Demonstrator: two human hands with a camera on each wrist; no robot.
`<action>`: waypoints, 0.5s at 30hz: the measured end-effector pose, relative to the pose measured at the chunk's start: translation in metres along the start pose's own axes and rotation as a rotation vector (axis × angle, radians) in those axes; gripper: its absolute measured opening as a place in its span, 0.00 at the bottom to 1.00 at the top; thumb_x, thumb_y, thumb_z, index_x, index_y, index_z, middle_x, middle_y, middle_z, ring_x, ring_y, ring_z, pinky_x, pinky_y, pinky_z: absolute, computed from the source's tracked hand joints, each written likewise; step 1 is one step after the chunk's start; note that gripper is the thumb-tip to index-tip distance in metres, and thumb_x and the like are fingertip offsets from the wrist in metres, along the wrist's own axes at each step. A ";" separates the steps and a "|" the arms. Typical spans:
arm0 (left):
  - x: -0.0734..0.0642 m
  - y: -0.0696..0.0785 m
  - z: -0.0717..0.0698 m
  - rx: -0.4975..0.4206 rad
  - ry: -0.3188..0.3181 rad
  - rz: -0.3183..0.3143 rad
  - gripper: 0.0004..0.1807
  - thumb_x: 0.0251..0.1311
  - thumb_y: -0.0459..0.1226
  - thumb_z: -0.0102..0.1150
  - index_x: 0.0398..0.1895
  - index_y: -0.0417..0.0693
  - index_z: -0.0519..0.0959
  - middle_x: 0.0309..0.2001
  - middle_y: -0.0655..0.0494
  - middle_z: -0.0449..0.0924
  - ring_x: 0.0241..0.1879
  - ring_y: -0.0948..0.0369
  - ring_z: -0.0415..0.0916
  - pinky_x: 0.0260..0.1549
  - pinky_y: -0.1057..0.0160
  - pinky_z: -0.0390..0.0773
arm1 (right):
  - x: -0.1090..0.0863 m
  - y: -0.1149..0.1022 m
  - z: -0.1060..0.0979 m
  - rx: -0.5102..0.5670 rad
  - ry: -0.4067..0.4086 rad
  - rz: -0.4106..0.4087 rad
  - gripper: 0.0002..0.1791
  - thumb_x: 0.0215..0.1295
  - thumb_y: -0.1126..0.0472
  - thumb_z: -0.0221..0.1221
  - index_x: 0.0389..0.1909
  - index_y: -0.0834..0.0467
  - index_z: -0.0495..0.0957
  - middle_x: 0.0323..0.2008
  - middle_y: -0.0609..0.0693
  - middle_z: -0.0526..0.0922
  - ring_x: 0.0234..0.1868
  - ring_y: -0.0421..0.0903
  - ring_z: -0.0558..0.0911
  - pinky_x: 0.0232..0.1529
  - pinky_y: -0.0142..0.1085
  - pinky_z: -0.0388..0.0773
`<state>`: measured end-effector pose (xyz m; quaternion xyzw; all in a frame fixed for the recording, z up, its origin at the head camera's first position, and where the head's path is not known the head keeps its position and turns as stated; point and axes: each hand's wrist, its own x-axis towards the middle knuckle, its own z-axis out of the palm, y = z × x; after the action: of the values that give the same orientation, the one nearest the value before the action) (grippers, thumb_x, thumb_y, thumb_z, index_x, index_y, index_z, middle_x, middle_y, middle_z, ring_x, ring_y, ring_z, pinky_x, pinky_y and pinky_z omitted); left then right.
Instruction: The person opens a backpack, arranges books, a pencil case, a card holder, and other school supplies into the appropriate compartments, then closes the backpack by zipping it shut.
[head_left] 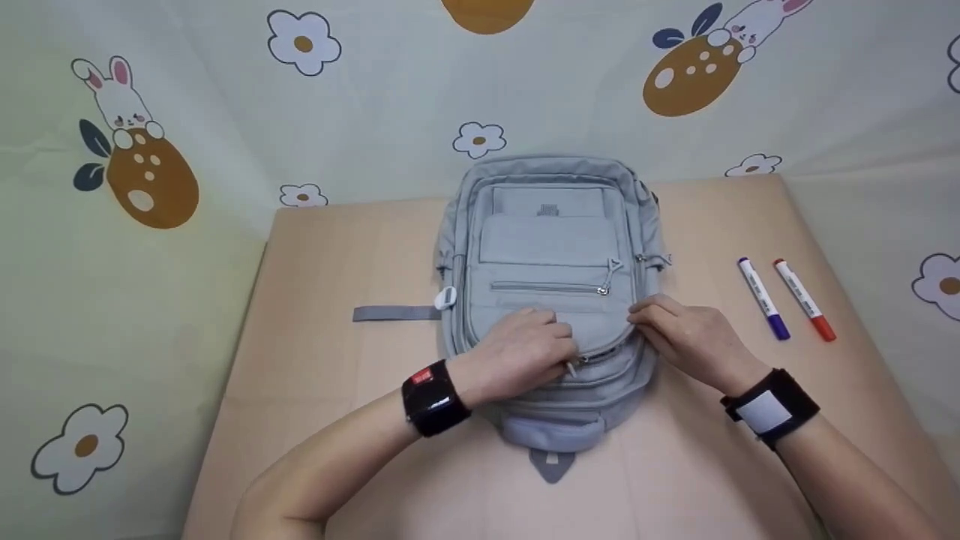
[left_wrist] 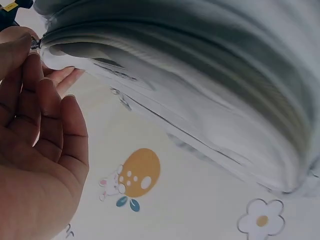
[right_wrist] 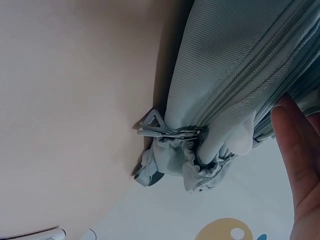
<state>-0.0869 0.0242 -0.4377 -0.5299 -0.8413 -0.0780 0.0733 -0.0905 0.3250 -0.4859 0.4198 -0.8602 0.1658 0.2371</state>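
A grey backpack (head_left: 555, 241) lies front side up with its top handle toward me. My left hand (head_left: 517, 354) pinches a zipper pull (head_left: 572, 369) on the curved edge of the front pocket. In the left wrist view, thumb and fingers meet at the metal zipper slider (left_wrist: 35, 43), and the pocket's mouth gapes beside it. My right hand (head_left: 694, 337) pinches the pocket's edge at the bag's right side. The right wrist view shows its fingertips (right_wrist: 282, 120) at the zipper seam; part of that hand is out of frame.
Two markers lie right of the bag on the table (head_left: 322, 420): a blue-capped marker (head_left: 763, 298) and a red-capped marker (head_left: 805, 300). A grey strap (head_left: 396, 313) sticks out to the left. A patterned cloth (head_left: 375, 112) hangs around the table.
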 end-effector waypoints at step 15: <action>-0.017 -0.003 0.001 -0.003 0.039 -0.034 0.03 0.64 0.41 0.66 0.39 0.57 0.85 0.36 0.64 0.83 0.36 0.62 0.73 0.37 0.65 0.73 | 0.042 -0.049 0.007 -0.033 -0.028 -0.216 0.10 0.67 0.59 0.62 0.45 0.57 0.87 0.40 0.48 0.86 0.40 0.49 0.81 0.36 0.41 0.76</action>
<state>-0.0824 0.0078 -0.4424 -0.5141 -0.8484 -0.0908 0.0875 -0.0753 0.2658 -0.4648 0.5087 -0.8157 0.1193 0.2482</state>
